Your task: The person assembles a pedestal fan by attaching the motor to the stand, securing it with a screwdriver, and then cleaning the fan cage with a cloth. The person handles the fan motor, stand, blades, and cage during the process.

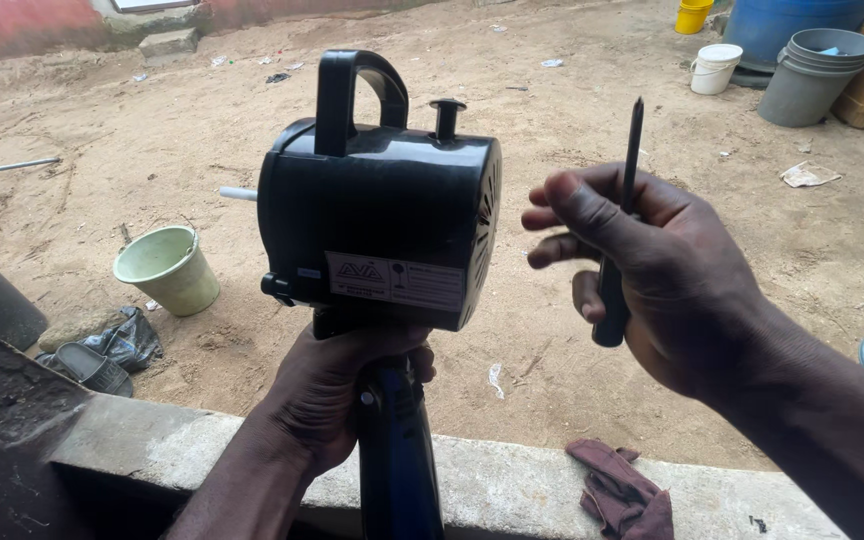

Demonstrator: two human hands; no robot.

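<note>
The motor housing (pixel 377 215) sits right above the left hand (pixel 337 385), which grips the pole (pixel 397 460) beneath it. Just right of the housing, apart from it, the right hand (pixel 652 270) holds a screwdriver (pixel 620 225) upright. Left of the left hand, a bucket (pixel 167 268) on the sand. Below the right hand, a rag (pixel 620 490) lies on the concrete ledge (pixel 512 490). Far beyond the right hand, tubs (pixel 812 70) stand together.

Your one camera sits on your head, looking down and forward, toward twelve o'clock. It is very close to your hands, with a sandy yard (pixel 592 110) farther off, maybe a little blurry.
</note>
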